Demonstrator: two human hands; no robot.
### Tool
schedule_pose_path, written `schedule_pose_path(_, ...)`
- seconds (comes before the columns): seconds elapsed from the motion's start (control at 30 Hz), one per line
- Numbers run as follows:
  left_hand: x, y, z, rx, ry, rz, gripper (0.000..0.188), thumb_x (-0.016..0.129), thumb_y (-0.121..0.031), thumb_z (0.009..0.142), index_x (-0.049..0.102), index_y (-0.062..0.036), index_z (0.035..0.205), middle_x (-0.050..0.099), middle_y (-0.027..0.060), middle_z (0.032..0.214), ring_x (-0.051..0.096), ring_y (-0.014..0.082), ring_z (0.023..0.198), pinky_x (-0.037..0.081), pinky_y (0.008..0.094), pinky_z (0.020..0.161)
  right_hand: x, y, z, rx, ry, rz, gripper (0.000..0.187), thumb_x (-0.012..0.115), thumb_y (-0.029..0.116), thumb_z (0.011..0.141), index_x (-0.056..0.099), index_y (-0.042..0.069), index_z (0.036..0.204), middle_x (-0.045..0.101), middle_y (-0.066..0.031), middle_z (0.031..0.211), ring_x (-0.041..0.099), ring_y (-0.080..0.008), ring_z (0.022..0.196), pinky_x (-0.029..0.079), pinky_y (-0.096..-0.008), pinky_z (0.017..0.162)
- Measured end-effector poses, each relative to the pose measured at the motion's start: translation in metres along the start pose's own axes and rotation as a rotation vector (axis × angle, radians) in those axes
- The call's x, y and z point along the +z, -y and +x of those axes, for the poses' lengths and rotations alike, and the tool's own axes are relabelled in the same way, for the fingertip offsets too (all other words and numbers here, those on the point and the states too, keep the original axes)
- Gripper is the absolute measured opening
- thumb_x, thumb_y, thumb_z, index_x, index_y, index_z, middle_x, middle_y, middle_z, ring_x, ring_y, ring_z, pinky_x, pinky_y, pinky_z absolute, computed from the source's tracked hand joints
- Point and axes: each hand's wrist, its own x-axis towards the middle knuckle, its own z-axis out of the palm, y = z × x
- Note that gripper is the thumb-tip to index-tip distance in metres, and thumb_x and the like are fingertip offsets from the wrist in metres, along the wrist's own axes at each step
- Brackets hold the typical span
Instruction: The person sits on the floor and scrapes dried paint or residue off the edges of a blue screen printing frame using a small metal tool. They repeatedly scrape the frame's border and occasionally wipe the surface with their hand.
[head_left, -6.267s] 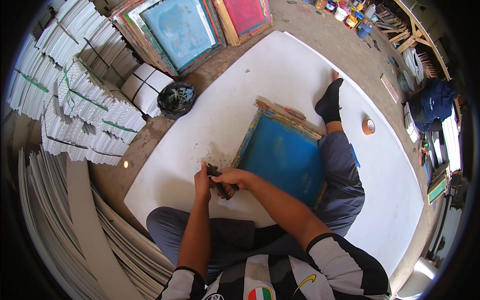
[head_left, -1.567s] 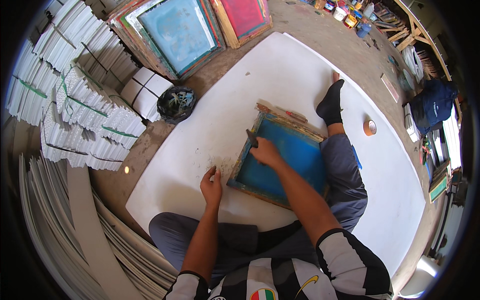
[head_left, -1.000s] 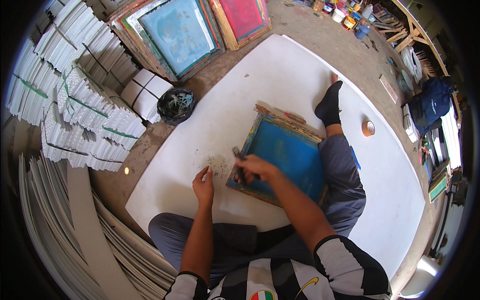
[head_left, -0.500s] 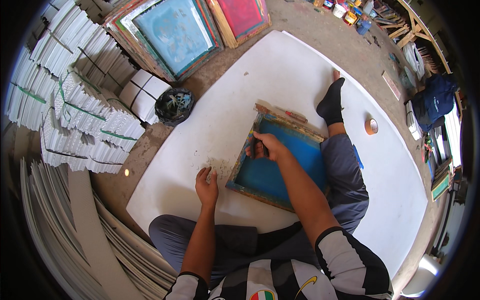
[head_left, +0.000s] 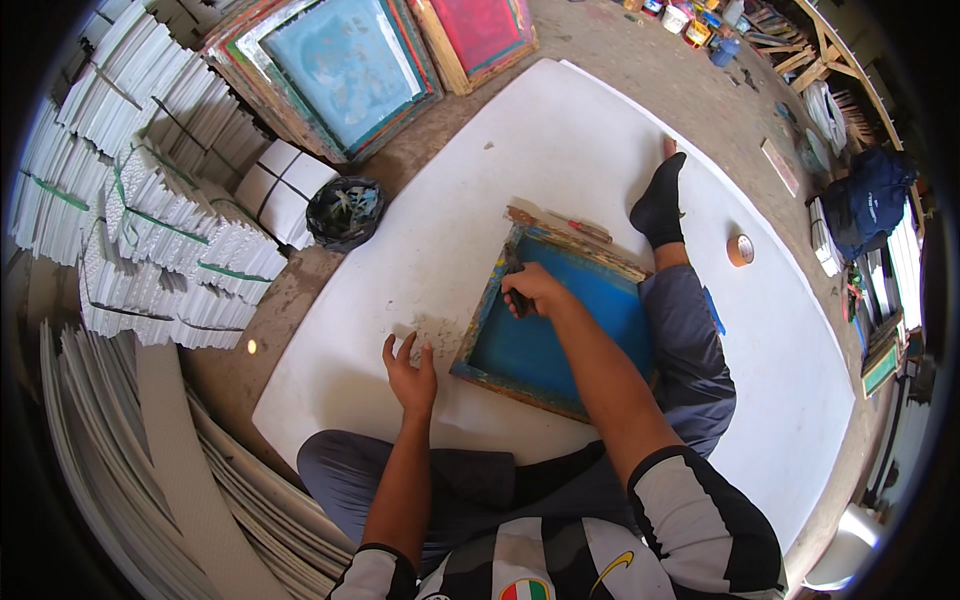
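A screen-printing frame (head_left: 478, 372) with a worn, paint-stained wooden rim and blue mesh (head_left: 575, 312) lies on the white board beside my right leg. My right hand (head_left: 536, 290) is closed around a dark hand tool (head_left: 517, 300) at the frame's left side; its exact kind is partly hidden by my fingers. To the left of the frame, my left hand (head_left: 410, 375) hovers with fingers apart. Small thin bits, perhaps staples (head_left: 437, 333), are scattered on the board between that hand and the frame. A screwdriver with a red handle (head_left: 589, 231) rests along the frame's far edge.
The white board (head_left: 450, 160) spreads under my legs. A brown tape roll (head_left: 740, 250) stands right of my foot. Beyond the board's left edge are a black bin (head_left: 345, 212) and bundled white sheets (head_left: 160, 230). More printing frames (head_left: 345, 75) lean at the back.
My left fingers have spread wider apart. My right hand has turned slightly, with the dark tool now tilted differently at the frame's left side. The view has shifted a little.
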Motion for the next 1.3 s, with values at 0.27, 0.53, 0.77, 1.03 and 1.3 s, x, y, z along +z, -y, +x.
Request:
schedule_pose_path(0.27, 0.008, -0.002, 0.000, 0.002, 0.008, -0.047, 0.039, 0.073, -0.033, 0.095, 0.073, -0.0086, 0.126, 0.045, 0.0227, 0.151, 0.053, 0.0437, 0.133, 0.048, 0.0495, 0.105, 0.003, -0.010, 0.001, -0.235, -0.182, -0.400, 0.015, 0.068, 0.005, 0.085, 0.055, 0.001, 0.093, 0.062, -0.0102, 0.066, 0.061, -0.0213, 0.048, 0.052, -0.0397, 0.044)
schedule_pose_path(0.53, 0.000, 0.003, 0.005, -0.084, 0.126, -0.326, 0.035, 0.067, -0.031, 0.101, 0.076, 0.0008, 0.111, 0.068, 0.0185, 0.122, 0.063, 0.0365, 0.118, 0.050, 0.0432, 0.098, 0.048, 0.000, -0.047, -0.296, 0.022, -0.749, 0.029, 0.067, 0.012, 0.086, 0.063, -0.008, 0.107, 0.068, -0.0134, 0.068, 0.069, -0.0235, 0.054, 0.055, -0.0401, 0.048)
schedule_pose_path(0.77, -0.004, 0.003, 0.013, -0.724, 0.474, -1.173, 0.045, 0.061, -0.039, 0.105, 0.063, -0.0011, 0.130, 0.073, 0.0095, 0.111, 0.033, 0.0062, 0.049, 0.025, 0.0255, 0.046, 0.103, -0.057, -0.052, 0.033, 0.450, -0.536, 0.028, 0.067, 0.024, 0.098, 0.064, -0.003, 0.100, 0.069, -0.0117, 0.076, 0.070, -0.0228, 0.061, 0.055, -0.0359, 0.050)
schedule_pose_path(1.03, 0.000, 0.014, 0.019, -0.645, 0.101, -0.989, 0.029, 0.077, -0.031, 0.096, 0.073, -0.0030, 0.102, 0.076, 0.0079, 0.103, 0.040, 0.0059, 0.045, 0.030, 0.0256, 0.042, 0.077, -0.059, -0.052, 0.080, 0.501, -0.365, 0.039, 0.059, 0.040, 0.105, 0.063, 0.002, 0.109, 0.073, -0.0159, 0.090, 0.073, -0.0257, 0.072, 0.057, -0.0386, 0.057)
schedule_pose_path(1.3, 0.008, 0.014, 0.017, -0.596, 0.137, -0.830, 0.035, 0.073, -0.033, 0.098, 0.071, 0.0011, 0.106, 0.075, 0.0096, 0.101, 0.039, 0.0061, 0.045, 0.029, 0.0254, 0.041, 0.005, -0.020, -0.012, -0.080, 0.181, 0.196, 0.041, 0.049, 0.042, 0.110, 0.059, 0.003, 0.121, 0.074, -0.0229, 0.104, 0.076, -0.0344, 0.092, 0.063, -0.0517, 0.079)
